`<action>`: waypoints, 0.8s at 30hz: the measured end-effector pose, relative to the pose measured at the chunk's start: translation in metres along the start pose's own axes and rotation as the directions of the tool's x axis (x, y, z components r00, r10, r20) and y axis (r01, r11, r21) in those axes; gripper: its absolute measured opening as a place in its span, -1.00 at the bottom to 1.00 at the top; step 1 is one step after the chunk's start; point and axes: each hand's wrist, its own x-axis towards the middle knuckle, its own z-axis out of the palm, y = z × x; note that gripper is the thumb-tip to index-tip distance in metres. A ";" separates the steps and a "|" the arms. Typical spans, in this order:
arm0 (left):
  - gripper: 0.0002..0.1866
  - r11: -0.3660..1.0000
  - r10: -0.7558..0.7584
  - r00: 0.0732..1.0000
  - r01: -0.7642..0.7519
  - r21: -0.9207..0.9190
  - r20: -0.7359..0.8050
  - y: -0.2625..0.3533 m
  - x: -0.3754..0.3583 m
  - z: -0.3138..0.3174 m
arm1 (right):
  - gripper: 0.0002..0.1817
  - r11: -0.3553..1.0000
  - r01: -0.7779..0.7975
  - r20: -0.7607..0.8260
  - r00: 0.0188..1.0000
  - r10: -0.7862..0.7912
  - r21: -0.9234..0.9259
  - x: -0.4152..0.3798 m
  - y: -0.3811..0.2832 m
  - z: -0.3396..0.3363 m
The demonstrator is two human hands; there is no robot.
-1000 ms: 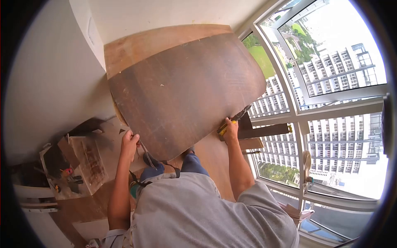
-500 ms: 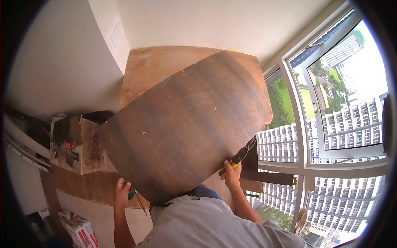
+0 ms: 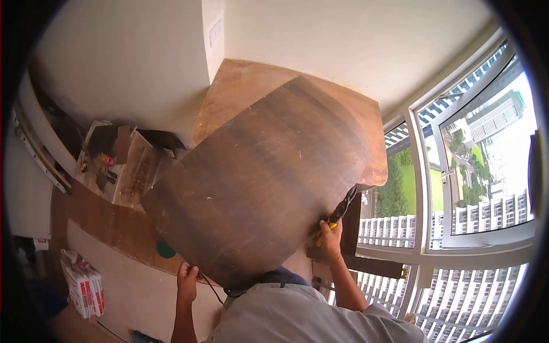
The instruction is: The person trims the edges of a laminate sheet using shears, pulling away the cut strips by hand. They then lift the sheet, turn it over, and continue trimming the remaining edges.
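A large dark brown wooden panel (image 3: 257, 171) lies slanted over a lighter board in front of me. My right hand (image 3: 331, 237) is closed around a yellow-and-black handled tool (image 3: 343, 208) at the panel's right edge; its dark end points up and away. My left hand (image 3: 187, 281) is pinched closed at the panel's lower left edge. From its fingertips a thin dark cord-like strip (image 3: 213, 290) runs down toward my body. A round green object (image 3: 166, 247) shows partly from under the panel's left edge.
The lighter wooden board (image 3: 229, 86) reaches the wall corner. Left of it, an open wooden box (image 3: 131, 166) holds small tools. Red-and-white packs (image 3: 86, 288) stand lower left. A window with an opened pane (image 3: 486, 148) fills the right, beside a dark plank (image 3: 372, 266).
The view has shifted, and the surroundings sit differently in it. My left hand has come closer to the panel's edge, leaving the green object exposed. My right hand still grips the tool.
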 end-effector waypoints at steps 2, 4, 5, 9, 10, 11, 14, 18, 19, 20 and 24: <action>-0.90 0.997 0.011 1.000 -0.012 -0.079 -0.014 -0.017 -0.018 0.005 | -0.67 1.000 0.031 0.037 0.999 -0.031 0.004 0.002 -0.001 -0.008; -0.89 0.994 0.008 1.000 -0.006 -0.109 0.023 -0.052 -0.022 0.006 | -0.66 0.997 0.082 0.040 0.996 -0.081 -0.012 0.006 -0.032 -0.012; -0.87 0.988 -0.012 0.999 0.018 -0.151 0.037 -0.075 -0.022 0.010 | -0.65 0.996 0.087 0.038 0.996 -0.086 -0.022 0.009 -0.043 -0.017; -0.84 0.894 -0.119 0.979 0.180 -0.410 0.168 -0.100 -0.021 0.058 | -0.73 0.903 0.379 0.052 0.925 -0.377 -0.200 0.008 -0.100 -0.023; -0.84 0.893 -0.116 0.978 0.178 -0.414 0.171 -0.113 -0.018 0.063 | -0.75 0.910 0.369 0.067 0.929 -0.363 -0.189 0.003 -0.123 -0.021; -0.84 0.898 -0.110 0.970 0.191 -0.395 0.218 -0.130 -0.008 0.071 | -0.77 0.914 0.367 0.084 0.930 -0.357 -0.174 0.004 -0.137 -0.020; -0.86 0.892 -0.077 0.938 0.217 -0.397 0.338 -0.149 0.014 0.097 | -0.82 0.778 0.584 0.139 0.811 -0.568 -0.231 0.015 -0.154 -0.028; -0.93 0.841 -0.041 0.923 0.239 -0.485 0.384 -0.156 0.025 0.141 | -0.85 0.756 0.643 0.189 0.763 -0.618 -0.123 0.032 -0.167 -0.036; -0.93 0.839 -0.037 0.924 0.235 -0.490 0.380 -0.158 0.028 0.148 | -0.85 0.831 0.554 0.198 0.822 -0.534 -0.057 0.040 -0.165 -0.040; -0.93 0.817 -0.092 0.931 0.273 -0.508 0.353 -0.161 0.029 0.156 | -0.84 0.891 0.453 0.219 0.869 -0.443 0.006 0.050 -0.162 -0.045; -0.93 0.831 -0.161 0.942 0.291 -0.474 0.296 -0.183 0.040 0.188 | -0.82 0.828 0.560 0.248 0.806 -0.537 -0.028 0.119 -0.122 -0.058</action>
